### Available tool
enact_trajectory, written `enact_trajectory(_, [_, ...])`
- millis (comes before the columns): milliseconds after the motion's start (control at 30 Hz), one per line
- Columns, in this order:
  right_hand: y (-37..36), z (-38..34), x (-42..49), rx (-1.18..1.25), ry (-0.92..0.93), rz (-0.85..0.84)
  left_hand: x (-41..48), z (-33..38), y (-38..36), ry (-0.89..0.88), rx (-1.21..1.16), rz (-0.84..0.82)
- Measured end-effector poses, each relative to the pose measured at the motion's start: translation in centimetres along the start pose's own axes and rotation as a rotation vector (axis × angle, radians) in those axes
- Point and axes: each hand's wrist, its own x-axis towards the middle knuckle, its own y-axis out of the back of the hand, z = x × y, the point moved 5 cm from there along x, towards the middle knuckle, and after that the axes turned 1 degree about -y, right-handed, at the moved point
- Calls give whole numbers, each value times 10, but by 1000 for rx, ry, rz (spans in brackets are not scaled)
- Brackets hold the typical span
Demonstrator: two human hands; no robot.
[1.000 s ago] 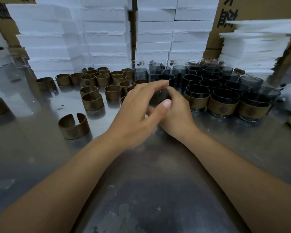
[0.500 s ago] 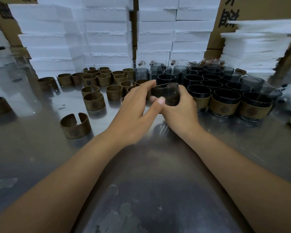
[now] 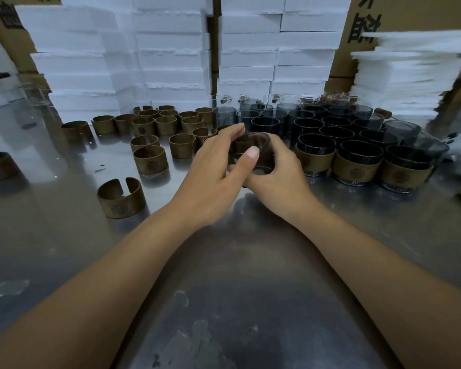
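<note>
Head view: smoky dark glass cup (image 3: 264, 153)

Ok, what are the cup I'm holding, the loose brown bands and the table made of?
The cup: dark smoked glass, glossy, with a see-through wall and glinting rim. The bands: matt brown, likely leather or thin wood, with a stamped emblem and an open slit. The table: probably stainless steel, dull grey, giving blurred reflections.

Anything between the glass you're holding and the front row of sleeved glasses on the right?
Nothing visible. The left hand and right hand hold the dark glass just left of the nearest sleeved glass; only the right hand's own fingers lie between them. The loose brown sleeves stand off to the left.
</note>
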Motion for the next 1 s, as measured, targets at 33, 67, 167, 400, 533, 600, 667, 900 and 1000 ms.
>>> enact_trajectory(33, [-1, 0, 0, -2, 8, -8, 0, 1, 0, -2, -12, 0])
enact_trajectory(67, [-1, -1, -1, -1, 17, -16, 0, 2, 0, -8, -26, 1])
enact_trajectory(167, [-3, -4, -2, -6, 43, -59, -2, 9, 0, -62, -30, -5])
enact_trajectory(400, [-1, -4, -2, -65, 31, -50, -3, 19, -1, -127, -74, -24])
enact_trajectory(533, [2, 0, 2, -63, -17, 25, -5, 23, 1, -152, -120, -4])
enact_trajectory(600, [4, 2, 2, -56, -41, 52, -5, 25, 3, -163, -108, 18])
enact_trajectory(667, [5, 3, 2, -38, -61, 68, -5, 25, 5, -162, -90, 37])
enact_trajectory(900, [10, 7, 2, 24, -132, 138, -2, 11, 9, -82, -62, 83])
enact_trajectory(1000, [11, 6, 2, 18, -132, 143, 0, 1, 5, -30, -89, 12])
